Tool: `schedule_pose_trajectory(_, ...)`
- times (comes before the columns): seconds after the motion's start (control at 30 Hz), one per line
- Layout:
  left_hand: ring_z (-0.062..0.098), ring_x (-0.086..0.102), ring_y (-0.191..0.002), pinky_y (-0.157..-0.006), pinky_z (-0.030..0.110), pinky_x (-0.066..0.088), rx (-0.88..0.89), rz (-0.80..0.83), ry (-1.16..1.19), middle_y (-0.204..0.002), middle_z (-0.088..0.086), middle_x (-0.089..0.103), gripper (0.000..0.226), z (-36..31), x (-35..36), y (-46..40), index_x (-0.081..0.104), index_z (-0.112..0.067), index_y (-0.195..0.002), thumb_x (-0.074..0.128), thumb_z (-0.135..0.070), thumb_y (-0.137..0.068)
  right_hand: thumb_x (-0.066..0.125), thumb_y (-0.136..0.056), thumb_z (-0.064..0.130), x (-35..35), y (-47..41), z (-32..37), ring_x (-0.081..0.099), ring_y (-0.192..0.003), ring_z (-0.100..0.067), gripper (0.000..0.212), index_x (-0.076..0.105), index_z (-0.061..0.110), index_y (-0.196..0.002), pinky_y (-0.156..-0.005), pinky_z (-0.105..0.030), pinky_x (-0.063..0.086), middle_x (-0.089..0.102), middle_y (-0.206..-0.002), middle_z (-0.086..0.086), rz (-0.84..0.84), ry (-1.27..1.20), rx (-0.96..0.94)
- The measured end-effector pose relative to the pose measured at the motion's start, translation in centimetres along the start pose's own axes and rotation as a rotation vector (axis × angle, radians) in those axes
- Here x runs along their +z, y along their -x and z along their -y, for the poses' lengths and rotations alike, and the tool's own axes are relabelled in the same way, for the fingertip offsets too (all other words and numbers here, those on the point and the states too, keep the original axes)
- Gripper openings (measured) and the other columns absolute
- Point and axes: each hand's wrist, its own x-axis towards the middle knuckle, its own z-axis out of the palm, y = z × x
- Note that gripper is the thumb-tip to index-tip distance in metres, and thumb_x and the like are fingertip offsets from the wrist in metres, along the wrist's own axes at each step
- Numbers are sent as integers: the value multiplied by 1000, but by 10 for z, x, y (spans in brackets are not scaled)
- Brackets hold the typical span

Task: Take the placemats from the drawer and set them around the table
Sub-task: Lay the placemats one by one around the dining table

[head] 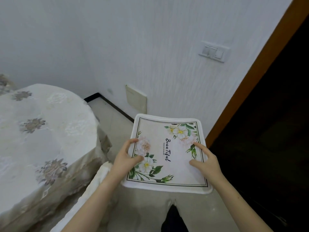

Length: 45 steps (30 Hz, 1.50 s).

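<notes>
I hold a white placemat (168,166) flat in front of me at waist height; it has a dark line border, printed flowers and the word "Beautiful". My left hand (127,156) grips its left edge, thumb on top near a pink flower. My right hand (206,160) grips its right edge, thumb and forefinger spread on the top face. Whether more mats lie beneath it I cannot tell. The table (38,134), draped in a pale floral cloth, stands to my left. No drawer is in view.
A white fabric-covered chair back (93,186) stands between me and the table. Ahead is a white wall with a light switch (214,51) and a low cream panel (136,99). A brown door frame (257,67) borders a dark doorway on the right.
</notes>
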Motion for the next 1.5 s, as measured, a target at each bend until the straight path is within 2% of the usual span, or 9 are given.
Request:
schedule_pose_trajectory(0.2,11,71,-81,-72,26,57,-63,-160,46,-108,-10,67,56,-16,32,-84,54,-41,-113,72,-4,-75,68,-69,-15,-10,-136,24,67,-89,1,67,62,23,-124,-69,-10,50,67,-113,2,155,51,-15)
schedule_pose_trajectory(0.37,10,70,-81,-77,33,57,-149,-332,63,-107,-12,67,57,-21,39,-133,54,-50,-109,73,-9,-73,68,-69,-14,5,-228,47,66,-83,7,67,62,24,-123,-66,-8,48,67,-108,12,312,111,-15)
schedule_pose_trajectory(0.53,8,70,-85,-79,36,58,-212,-467,105,-111,-15,64,57,-18,21,-170,54,-49,-110,74,-11,-73,69,-68,-9,53,-301,60,67,-92,-2,69,61,32,-123,-78,-24,56,63,-114,18,473,178,-23)
schedule_pose_trajectory(0.63,12,68,-89,-78,37,58,-242,-557,104,-113,-20,61,57,-12,-2,-195,53,-52,-108,74,-13,-72,71,-66,-7,99,-341,68,64,-99,-1,69,62,34,-122,-84,-23,53,62,-117,21,554,216,-55)
schedule_pose_trajectory(0.77,8,65,-94,-77,31,57,-258,-679,128,-115,-20,60,57,0,-44,-230,54,-52,-108,74,-14,-71,70,-66,-10,172,-390,83,67,-87,2,70,63,35,-119,-70,-13,52,66,-107,20,658,238,-86)
schedule_pose_trajectory(0.97,10,62,-102,-83,36,57,-257,-825,170,-120,-17,59,59,14,-125,-284,55,-45,-113,71,-25,-61,68,-69,-11,290,-448,123,69,-89,-6,68,62,29,-123,-75,-22,55,71,-105,8,797,261,-123)
schedule_pose_trajectory(1.07,9,60,-103,-84,34,55,-274,-901,195,-120,-19,58,59,15,-163,-305,55,-48,-112,70,-25,-61,66,-72,-11,344,-468,149,69,-87,-5,65,60,27,-124,-68,-17,54,70,-104,9,880,265,-134)
schedule_pose_trajectory(1.27,-16,48,-100,-72,5,40,-320,-1083,210,-118,-28,52,58,22,-217,-327,55,-40,-116,70,-3,-74,65,-75,-12,447,-499,178,68,-89,-3,63,60,25,-125,-68,-15,53,67,-112,3,1072,307,-141)
schedule_pose_trajectory(1.5,0,64,-87,-76,28,56,-433,-1410,327,-110,-18,63,57,42,-249,-333,57,-43,-110,70,-1,-73,66,-73,-12,580,-514,192,66,-88,4,61,61,23,-123,-70,-9,50,65,-117,2,1373,424,-216)
